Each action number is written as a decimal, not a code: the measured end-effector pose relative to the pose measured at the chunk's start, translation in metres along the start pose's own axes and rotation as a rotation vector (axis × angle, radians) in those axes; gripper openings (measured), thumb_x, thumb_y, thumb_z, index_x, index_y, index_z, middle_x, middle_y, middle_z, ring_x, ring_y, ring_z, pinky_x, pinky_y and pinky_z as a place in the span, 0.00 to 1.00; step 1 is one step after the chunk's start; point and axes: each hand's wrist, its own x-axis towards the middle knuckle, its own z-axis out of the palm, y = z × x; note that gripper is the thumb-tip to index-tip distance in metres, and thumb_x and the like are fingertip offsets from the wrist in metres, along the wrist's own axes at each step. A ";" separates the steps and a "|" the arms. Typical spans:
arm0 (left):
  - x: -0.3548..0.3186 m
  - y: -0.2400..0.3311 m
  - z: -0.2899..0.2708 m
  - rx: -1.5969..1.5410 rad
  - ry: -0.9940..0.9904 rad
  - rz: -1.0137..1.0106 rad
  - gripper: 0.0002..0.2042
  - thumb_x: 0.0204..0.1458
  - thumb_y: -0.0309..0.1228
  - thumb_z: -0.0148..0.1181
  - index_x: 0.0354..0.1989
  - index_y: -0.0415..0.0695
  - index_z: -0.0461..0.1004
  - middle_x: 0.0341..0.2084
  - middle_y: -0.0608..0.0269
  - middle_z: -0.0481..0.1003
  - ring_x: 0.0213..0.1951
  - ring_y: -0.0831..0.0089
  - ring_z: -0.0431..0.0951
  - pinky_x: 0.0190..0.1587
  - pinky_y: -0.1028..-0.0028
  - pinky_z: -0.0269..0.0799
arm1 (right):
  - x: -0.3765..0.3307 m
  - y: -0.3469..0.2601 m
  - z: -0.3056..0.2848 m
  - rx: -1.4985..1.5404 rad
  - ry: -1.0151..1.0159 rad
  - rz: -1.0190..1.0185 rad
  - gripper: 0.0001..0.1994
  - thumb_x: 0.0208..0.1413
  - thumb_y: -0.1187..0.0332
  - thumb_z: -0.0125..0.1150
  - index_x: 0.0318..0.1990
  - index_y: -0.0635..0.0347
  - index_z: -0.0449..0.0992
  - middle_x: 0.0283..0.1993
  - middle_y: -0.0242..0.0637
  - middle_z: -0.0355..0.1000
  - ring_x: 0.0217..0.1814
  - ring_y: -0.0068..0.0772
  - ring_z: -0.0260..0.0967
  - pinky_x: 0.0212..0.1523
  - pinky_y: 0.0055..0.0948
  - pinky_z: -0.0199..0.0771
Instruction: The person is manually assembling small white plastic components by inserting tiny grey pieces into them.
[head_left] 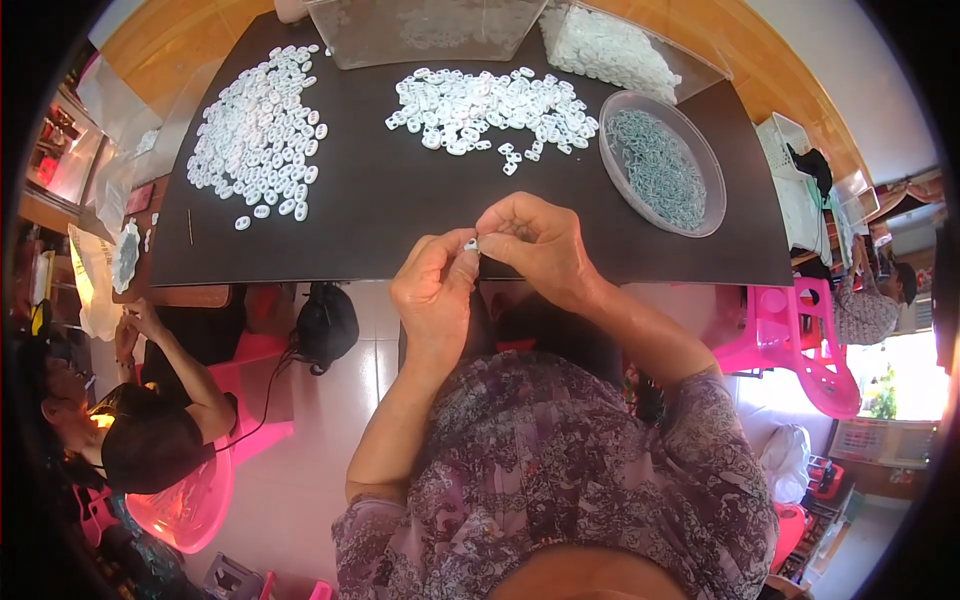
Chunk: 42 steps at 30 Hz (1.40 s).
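Between the thumb and fingertips of my left hand [436, 285] is a small white plastic piece [472, 244] with a dark hole in it. My right hand [545, 245] is closed in a pinch right beside that piece; whatever its fingertips hold is hidden. Both hands meet just above the near edge of the dark table [350, 225]. Beyond them lies a pile of small white plastic pieces [490, 105]. A larger heap of white oval pieces with holes [258, 135] covers the left side. To the right, a round clear bowl [712, 180] holds many thin grey-blue metal screws [655, 165].
At the far edge stand a clear bin [425, 35] and a clear tub [690, 60] with white pieces. On the left, another person [150, 420] sits working at a neighbouring surface. A pink chair [805, 345] is at the right, a black bag [327, 325] below the table.
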 end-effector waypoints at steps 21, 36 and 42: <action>0.012 -0.006 -0.009 -0.336 0.057 -0.183 0.08 0.51 0.21 0.56 0.40 0.35 0.74 0.27 0.65 0.74 0.26 0.83 0.71 0.27 0.84 0.68 | 0.059 0.026 -0.037 -0.576 0.299 -0.433 0.04 0.47 0.73 0.58 0.30 0.63 0.76 0.30 0.39 0.72 0.34 0.35 0.69 0.35 0.29 0.67; 0.016 -0.010 -0.007 -0.383 0.069 -0.241 0.08 0.50 0.21 0.57 0.38 0.32 0.73 0.25 0.61 0.74 0.24 0.80 0.71 0.26 0.81 0.69 | 0.124 0.050 -0.022 -1.005 0.264 -0.533 0.04 0.44 0.69 0.58 0.27 0.58 0.75 0.25 0.42 0.68 0.34 0.44 0.65 0.36 0.40 0.65; 0.015 -0.011 -0.007 -0.368 0.080 -0.238 0.08 0.50 0.21 0.57 0.38 0.32 0.74 0.25 0.61 0.74 0.24 0.80 0.71 0.26 0.81 0.69 | 0.120 0.042 -0.024 -0.820 0.261 -0.534 0.05 0.40 0.73 0.60 0.28 0.60 0.74 0.26 0.43 0.69 0.33 0.44 0.66 0.36 0.37 0.66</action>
